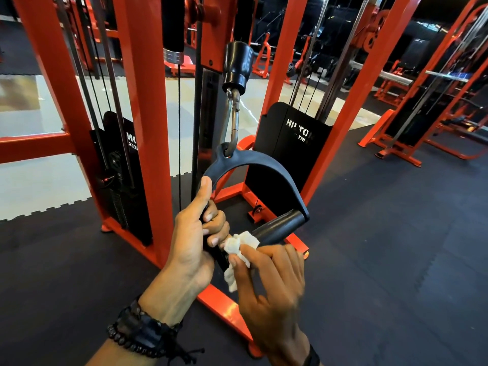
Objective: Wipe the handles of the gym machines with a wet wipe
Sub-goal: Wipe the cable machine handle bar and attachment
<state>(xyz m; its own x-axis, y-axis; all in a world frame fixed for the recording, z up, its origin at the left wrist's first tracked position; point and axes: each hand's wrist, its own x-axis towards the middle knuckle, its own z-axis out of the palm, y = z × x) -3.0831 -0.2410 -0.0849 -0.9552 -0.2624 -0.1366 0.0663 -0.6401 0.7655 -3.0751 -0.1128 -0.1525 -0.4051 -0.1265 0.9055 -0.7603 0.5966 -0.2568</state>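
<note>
A black stirrup handle (260, 165) hangs from a steel carabiner (233, 120) on the orange cable machine. My left hand (196, 233) grips the left side of the handle's frame, thumb pointing up along it. A crumpled white wet wipe (241, 244) is wrapped on the handle's black grip bar (281, 225), near its left end. My right hand (269, 289) pinches the wipe against the bar from below. The bar's right half is bare.
Orange uprights (144, 128) and the machine's base rail (224, 305) stand close behind and under my hands. A black weight-stack cover (290, 154) is behind the handle. More orange machines (422, 114) stand at the right. Dark rubber floor (383, 247) spreads to the right.
</note>
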